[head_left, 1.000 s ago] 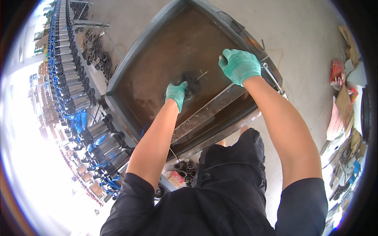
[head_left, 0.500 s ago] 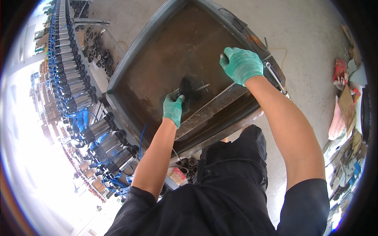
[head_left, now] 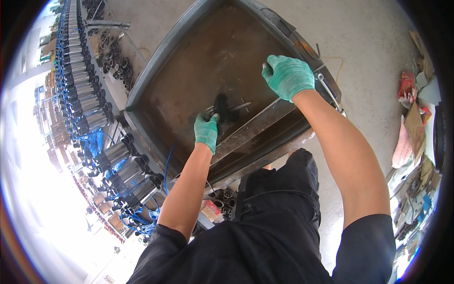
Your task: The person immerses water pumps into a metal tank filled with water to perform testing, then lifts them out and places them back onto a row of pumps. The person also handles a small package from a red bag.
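A wide metal-rimmed tub (head_left: pixel 163 49) with a brown, wet-looking inside lies in front of me. Down in it, my left hand (head_left: pixel 206 131), in a green glove, is closed around a black part (head_left: pixel 221 105) with a dark, rounded body. A thin light rod (head_left: pixel 242 106) with a short crosspiece sticks out to its right; whether the two are joined I cannot tell. Above the tub's right side, my right hand (head_left: pixel 288 78) has its gloved fingers curled in, thumb beside them. Anything inside that grip is hidden.
A metal bar (head_left: pixel 250 127) crosses the near part of the tub. A wrench-like tool (head_left: pixel 329 93) rests on its right edge. Long rows of metal cylinders with black ends (head_left: pixel 97 120) and blue cables (head_left: pixel 96 143) stand at left. Cardboard and bags (head_left: pixel 414 125) lie at far right.
Both hands keep nearly the same pose and place. The view has shifted slightly, and the black part looks a little more upright beside my left thumb.
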Action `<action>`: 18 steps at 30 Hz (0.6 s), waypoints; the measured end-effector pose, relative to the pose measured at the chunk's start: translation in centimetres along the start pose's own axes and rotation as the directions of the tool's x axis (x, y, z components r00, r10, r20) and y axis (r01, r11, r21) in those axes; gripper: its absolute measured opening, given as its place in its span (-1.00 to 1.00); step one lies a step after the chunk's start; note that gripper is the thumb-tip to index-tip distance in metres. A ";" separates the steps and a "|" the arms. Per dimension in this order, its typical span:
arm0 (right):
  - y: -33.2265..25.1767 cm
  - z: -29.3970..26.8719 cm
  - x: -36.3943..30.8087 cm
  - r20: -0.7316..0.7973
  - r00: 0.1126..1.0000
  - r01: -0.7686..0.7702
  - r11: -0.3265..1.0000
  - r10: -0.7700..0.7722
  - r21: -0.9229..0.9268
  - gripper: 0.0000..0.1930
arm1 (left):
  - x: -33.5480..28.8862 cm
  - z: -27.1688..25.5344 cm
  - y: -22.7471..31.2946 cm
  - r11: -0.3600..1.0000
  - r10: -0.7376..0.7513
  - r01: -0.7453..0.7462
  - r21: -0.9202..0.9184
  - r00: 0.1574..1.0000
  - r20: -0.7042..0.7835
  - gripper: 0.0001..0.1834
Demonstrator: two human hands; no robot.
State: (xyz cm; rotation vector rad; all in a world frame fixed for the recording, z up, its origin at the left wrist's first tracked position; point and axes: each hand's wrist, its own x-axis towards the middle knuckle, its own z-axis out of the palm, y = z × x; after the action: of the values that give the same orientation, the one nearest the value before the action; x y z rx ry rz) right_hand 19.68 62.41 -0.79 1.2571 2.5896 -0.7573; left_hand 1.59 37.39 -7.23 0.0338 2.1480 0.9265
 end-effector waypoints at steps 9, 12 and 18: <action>0.2 0.1 0.0 -0.011 1.000 0.006 1.000 -0.006 0.000 -0.65 | 1.1 -0.3 -1.5 0.998 0.060 -0.058 0.039 0.998 -0.035 -0.78; 0.2 0.2 0.0 -0.017 1.000 0.009 1.000 -0.009 0.002 -0.65 | 0.8 -0.2 -1.0 0.998 0.044 -0.042 0.047 0.998 -0.053 -0.79; -0.5 0.0 0.0 -0.026 1.000 0.012 1.000 -0.012 0.015 -0.64 | -1.7 -2.6 1.5 0.985 0.156 -0.148 0.090 0.984 -0.090 -0.82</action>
State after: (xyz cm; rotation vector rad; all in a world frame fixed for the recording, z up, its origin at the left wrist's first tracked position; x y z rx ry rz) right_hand 19.30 62.16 -0.56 1.2651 2.6186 -0.7700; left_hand 0.68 36.42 -4.07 0.2007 2.2981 0.9423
